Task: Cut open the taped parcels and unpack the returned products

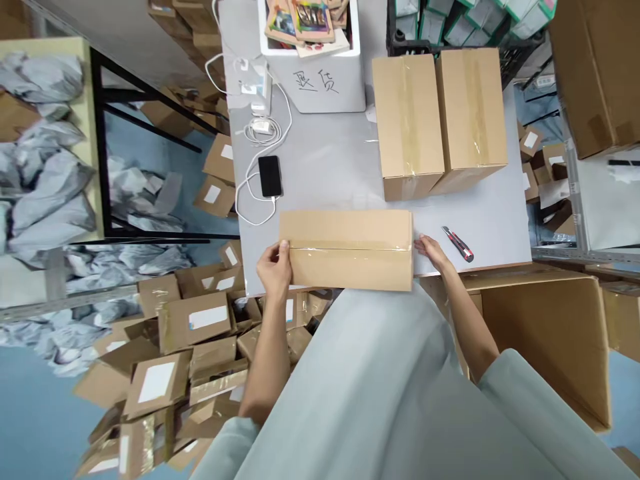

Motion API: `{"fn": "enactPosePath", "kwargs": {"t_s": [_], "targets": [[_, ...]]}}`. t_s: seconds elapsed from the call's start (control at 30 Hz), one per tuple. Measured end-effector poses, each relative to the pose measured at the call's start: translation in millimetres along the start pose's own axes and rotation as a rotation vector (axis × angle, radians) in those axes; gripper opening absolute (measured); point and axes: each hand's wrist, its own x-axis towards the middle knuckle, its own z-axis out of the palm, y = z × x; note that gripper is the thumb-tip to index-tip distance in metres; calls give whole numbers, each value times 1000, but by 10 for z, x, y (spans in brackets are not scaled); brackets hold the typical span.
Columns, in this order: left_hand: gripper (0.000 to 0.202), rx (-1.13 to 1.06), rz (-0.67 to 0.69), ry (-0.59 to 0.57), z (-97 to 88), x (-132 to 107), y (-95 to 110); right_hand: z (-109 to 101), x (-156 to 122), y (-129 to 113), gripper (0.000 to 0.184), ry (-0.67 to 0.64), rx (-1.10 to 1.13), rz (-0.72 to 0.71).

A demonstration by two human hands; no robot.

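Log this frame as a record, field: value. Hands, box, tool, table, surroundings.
left hand: gripping left end of long box, thumb on top
right hand: at box's right end, fingers extended; contact unclear
long box: closed, lying lengthwise across near table edge
tool: utility knife, on table, right of right hand
phone: on table, cable plugged in
far side: white bin, two taped boxes
below right: large open box

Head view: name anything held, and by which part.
The left hand holds the long cardboard box by its left end; the right hand is open near its right end.
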Motion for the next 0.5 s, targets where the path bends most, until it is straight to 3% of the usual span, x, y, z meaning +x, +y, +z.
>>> {"fn": "enactPosePath", "kwargs": {"t_s": [0.17,0.27,0.37,0.5], "targets": [[31,39,1,60,-208,278,-132,251,-185,-385,59,-214,209,5],[31,40,-16,92,-219,301,-103,294,-400,-648,63,-240,253,-64],[35,14,-37,60,-36,185,-63,202,-701,-897,68,-150,237,-217],[37,-59,-46,-95,415,-135,31,-97,-1158,-1186,67,62,102,-406]]}}
